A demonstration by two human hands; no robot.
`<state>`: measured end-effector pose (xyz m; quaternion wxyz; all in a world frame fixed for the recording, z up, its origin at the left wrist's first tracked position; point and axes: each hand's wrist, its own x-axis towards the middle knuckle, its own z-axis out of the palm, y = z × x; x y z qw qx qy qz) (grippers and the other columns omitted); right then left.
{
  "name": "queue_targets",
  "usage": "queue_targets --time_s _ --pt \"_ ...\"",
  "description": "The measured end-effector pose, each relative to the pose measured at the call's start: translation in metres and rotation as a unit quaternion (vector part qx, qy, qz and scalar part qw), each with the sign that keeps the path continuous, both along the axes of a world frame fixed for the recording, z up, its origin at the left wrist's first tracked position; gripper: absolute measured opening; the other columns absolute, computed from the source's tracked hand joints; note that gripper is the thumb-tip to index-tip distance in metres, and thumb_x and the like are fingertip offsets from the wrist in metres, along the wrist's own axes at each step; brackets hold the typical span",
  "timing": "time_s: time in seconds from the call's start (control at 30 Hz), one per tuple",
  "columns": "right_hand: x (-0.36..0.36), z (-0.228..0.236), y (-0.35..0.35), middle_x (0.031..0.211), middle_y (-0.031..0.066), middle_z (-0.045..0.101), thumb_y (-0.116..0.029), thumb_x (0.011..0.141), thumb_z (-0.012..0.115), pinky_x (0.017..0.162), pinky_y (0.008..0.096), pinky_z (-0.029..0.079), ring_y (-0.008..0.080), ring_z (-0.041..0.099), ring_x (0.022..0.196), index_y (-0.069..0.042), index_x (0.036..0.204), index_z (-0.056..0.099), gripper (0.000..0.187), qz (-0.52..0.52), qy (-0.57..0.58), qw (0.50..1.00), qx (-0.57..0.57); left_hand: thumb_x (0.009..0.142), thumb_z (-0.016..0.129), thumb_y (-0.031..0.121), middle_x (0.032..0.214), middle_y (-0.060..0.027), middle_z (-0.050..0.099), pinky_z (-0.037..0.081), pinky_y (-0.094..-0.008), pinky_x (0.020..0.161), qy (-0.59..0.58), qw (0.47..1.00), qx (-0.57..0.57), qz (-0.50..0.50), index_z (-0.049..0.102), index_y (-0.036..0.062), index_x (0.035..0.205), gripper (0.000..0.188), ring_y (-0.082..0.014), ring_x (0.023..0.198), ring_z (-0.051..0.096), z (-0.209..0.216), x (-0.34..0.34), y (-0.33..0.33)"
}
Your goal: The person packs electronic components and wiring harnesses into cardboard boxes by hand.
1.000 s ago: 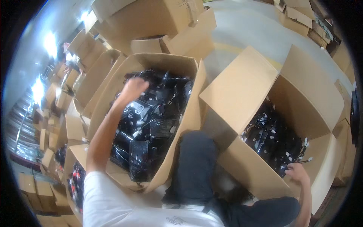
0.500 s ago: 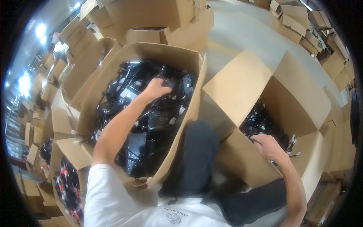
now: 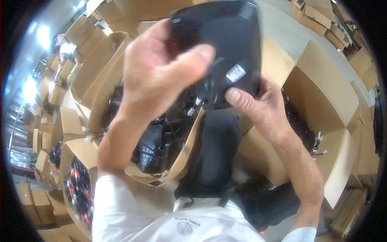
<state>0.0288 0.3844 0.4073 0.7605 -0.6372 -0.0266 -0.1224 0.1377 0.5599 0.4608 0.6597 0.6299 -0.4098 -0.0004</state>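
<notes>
Held up close in front of me is a flat black plastic unit (image 3: 229, 40) with rounded corners and a small white label; its exact kind I cannot tell. My left hand (image 3: 155, 72) grips its left side, the thumb across the face. At the lower right edge my right hand (image 3: 264, 105) holds it too, thumb near the label. White plugs (image 3: 194, 107) show just below the unit. Underneath, a large open carton (image 3: 181, 157) holds many black parts (image 3: 151, 149), some wrapped in clear plastic, partly hidden by my arms and the unit.
To the right stands an open carton (image 3: 326, 94) with raised flaps, containing black cables with white connectors (image 3: 318, 149). A carton of black and red parts (image 3: 78, 185) is at lower left. More cartons are stacked around; another person (image 3: 66, 48) is far left.
My left hand has come up out of the large carton and my right hand has left the right carton's edge. Both now hold the black unit, raised close to view.
</notes>
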Motion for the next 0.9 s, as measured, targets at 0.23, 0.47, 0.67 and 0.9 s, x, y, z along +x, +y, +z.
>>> queue_targets --time_s 0.23,0.47,0.67,0.9 --pt "-0.042 -0.013 -0.066 0.105 0.0084 0.072 -0.029 0.085 0.082 0.086 0.0302 0.056 0.0147 0.069 0.092 0.003 0.119 0.066 0.05 -0.165 0.003 0.986 0.0 0.103 0.057 0.023 0.088 -0.0073 0.071 0.057 -0.033 0.075 -0.038 0.922 0.38 0.059 0.07 -0.0039 0.095 0.031 -0.0175 0.076 0.07 -0.078 0.04 0.062" --pt "-0.085 -0.062 -0.148 0.103 0.0085 0.069 -0.027 0.093 0.074 0.079 0.0338 0.058 0.0172 0.068 0.088 0.002 0.122 0.06 0.043 -0.254 0.049 0.959 0.118 0.074 0.084 0.037 0.139 -0.0204 0.053 0.044 -0.0461 0.105 -0.311 0.708 0.63 0.079 0.055 -0.0033 0.132 0.076 -0.0364 0.129 0.05 -0.209 0.069 0.093" --pt "-0.108 -0.083 -0.134 0.099 0.0103 0.071 -0.027 0.083 0.083 0.079 0.03 0.055 0.0145 0.067 0.086 0.006 0.115 0.066 0.049 -0.189 0.086 0.978 -0.01 0.069 0.085 0.033 0.134 -0.0267 0.051 0.045 -0.0487 0.104 -0.279 0.694 0.663 -0.034 0.049 0.0014 0.142 0.087 -0.0431 0.125 0.05 -0.203 0.093 0.085" --pt "-0.123 -0.075 -0.137 0.097 0.0115 0.071 -0.018 0.084 0.085 0.073 0.029 0.057 0.0134 0.068 0.082 0.009 0.115 0.063 0.047 -0.125 0.09 0.987 0.046 0.075 0.078 0.028 0.135 -0.024 0.05 0.051 -0.0488 0.098 -0.38 0.592 0.71 0.035 0.051 0.0033 0.139 0.074 -0.0414 0.123 0.052 -0.177 0.077 0.088"
